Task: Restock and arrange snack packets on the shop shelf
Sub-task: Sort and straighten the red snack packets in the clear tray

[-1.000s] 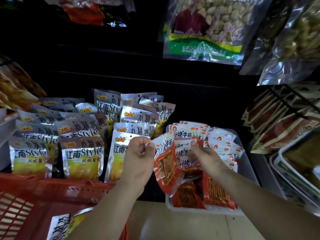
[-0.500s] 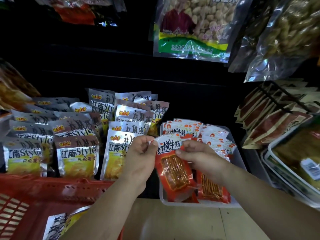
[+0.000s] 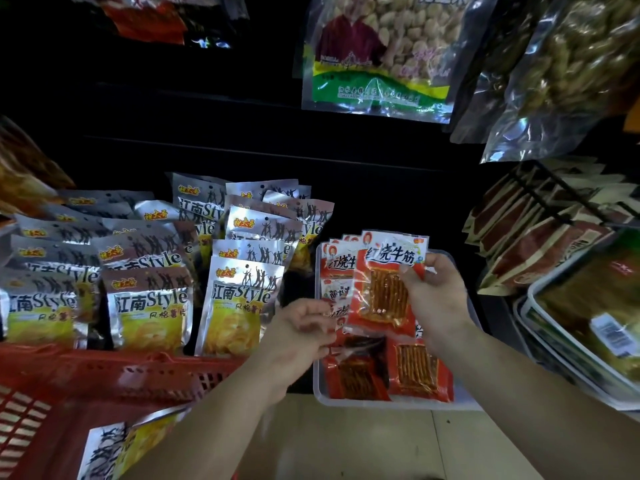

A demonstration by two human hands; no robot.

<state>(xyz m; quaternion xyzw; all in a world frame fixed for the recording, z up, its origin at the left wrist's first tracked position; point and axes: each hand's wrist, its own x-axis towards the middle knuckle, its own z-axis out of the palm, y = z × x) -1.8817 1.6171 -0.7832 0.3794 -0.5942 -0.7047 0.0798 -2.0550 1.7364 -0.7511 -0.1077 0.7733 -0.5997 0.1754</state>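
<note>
You're partway: the fingers (image 3: 415,273) of your right hand (image 3: 440,299) pinch a red packet (image 3: 384,289) above the part-filled tray (image 3: 317,382) at centre-right, your left hand (image 3: 304,330) is loosely curled and empty, and the basket (image 3: 104,375) at lower left holds silver packets (image 3: 104,448) to shelve.

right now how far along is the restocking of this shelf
Done: silver chip packets stand in rows on the shelf, and red packets lie in the clear tray. In hand: the right hand pinches one red packet above the tray; the left hand is loose beside it, holding nothing. Left: place that packet, then shelve the spare silver packets in the red basket.
</note>
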